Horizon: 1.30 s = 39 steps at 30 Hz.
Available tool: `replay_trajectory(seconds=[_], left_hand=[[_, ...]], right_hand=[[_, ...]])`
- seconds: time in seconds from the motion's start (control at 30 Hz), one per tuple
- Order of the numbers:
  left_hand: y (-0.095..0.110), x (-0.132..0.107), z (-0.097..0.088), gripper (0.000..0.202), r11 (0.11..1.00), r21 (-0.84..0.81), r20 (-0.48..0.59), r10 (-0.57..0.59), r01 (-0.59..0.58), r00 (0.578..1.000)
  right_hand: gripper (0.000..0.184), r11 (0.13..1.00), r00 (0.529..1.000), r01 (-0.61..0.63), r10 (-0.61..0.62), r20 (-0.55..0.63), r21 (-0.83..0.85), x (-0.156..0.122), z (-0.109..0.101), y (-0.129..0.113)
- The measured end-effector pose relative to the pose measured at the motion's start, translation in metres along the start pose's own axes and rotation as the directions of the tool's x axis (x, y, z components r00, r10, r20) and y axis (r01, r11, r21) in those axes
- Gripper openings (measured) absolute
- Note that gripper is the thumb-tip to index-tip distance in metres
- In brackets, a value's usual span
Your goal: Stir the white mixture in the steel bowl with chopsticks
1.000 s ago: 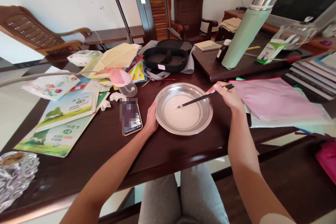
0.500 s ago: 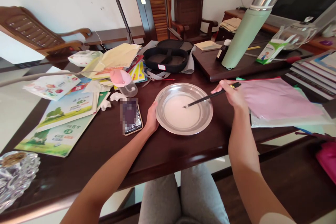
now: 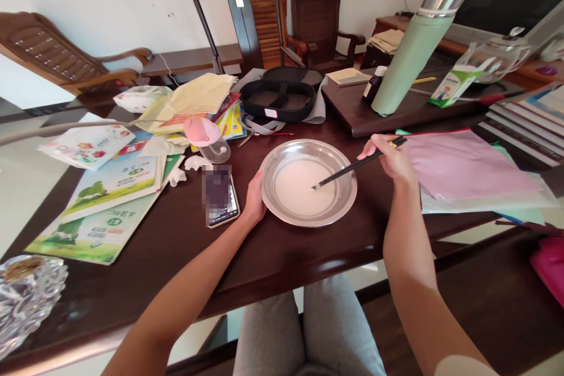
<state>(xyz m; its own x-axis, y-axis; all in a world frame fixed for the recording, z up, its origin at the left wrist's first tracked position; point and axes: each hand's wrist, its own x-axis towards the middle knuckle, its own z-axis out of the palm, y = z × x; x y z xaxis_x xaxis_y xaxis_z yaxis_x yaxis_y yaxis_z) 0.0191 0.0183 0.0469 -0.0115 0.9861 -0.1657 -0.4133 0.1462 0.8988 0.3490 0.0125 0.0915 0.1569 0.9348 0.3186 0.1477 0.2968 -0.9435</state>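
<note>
A round metal bowl [image 3: 309, 217] stands on the dark wooden table, with a whitish liquid [image 3: 295, 185] in its bottom. My left hand [image 3: 255, 197] grips the bowl's left rim; some of its fingers are hidden by the bowl. Over the bowl's right side, my right hand [image 3: 388, 158] is closed around black chopsticks [image 3: 348, 169]. Their tips slant down to the left into the liquid. Close to my left hand lies a phone [image 3: 221, 195], its screen partly blurred.
Books [image 3: 110, 217], tissue packs and a pink-lidded cup [image 3: 207, 138] lie to the left. Behind the bowl sits an open black case [image 3: 277, 100]. A green thermos [image 3: 412, 61] stands on a raised board at the right, near a pink folder [image 3: 471, 164].
The chopstick tips have shifted slightly right and toward me within the liquid. My left hand stays at the bowl's rim.
</note>
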Motion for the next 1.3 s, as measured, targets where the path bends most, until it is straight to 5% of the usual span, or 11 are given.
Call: replay_trajectory(seconds=[0.2, 0.43, 0.67, 0.9, 1.13, 1.3], left_hand=[[0.0, 0.0, 0.0, 0.028, 1.0, 0.001, -0.008, 0.003, -0.003, 1.0], [0.001, -0.001, 0.002, 0.026, 1.0, -0.001, 0.008, 0.018, -0.018, 1.0], [0.001, -0.001, 0.001, 0.026, 1.0, 0.003, -0.006, 0.009, -0.009, 1.0], [-0.001, 0.001, 0.0, 0.027, 1.0, 0.005, 0.0, 0.015, -0.015, 1.0], [-0.001, 0.0, 0.0, 0.028, 1.0, -0.012, 0.008, 0.001, -0.001, 1.0], [0.0, -0.001, 0.001, 0.027, 1.0, 0.003, -0.021, 0.0, 0.0, 1.0]], right_hand=[[0.049, 1.0, 0.97, -0.02, 0.021, 0.243, -0.005, -0.001, 0.017, -0.005], [0.053, 0.999, 0.999, 0.031, -0.031, -0.044, -0.011, 0.0, -0.001, 0.001], [0.052, 1.0, 0.967, -0.023, 0.021, 0.255, 0.002, -0.002, 0.018, -0.007], [0.052, 1.0, 1.0, 0.007, -0.007, -0.012, -0.024, -0.002, 0.0, -0.004], [0.052, 0.999, 0.965, -0.035, 0.039, 0.26, -0.02, -0.002, 0.016, -0.007], [0.05, 0.999, 0.999, 0.001, 0.001, 0.036, -0.053, -0.001, 0.006, -0.004]])
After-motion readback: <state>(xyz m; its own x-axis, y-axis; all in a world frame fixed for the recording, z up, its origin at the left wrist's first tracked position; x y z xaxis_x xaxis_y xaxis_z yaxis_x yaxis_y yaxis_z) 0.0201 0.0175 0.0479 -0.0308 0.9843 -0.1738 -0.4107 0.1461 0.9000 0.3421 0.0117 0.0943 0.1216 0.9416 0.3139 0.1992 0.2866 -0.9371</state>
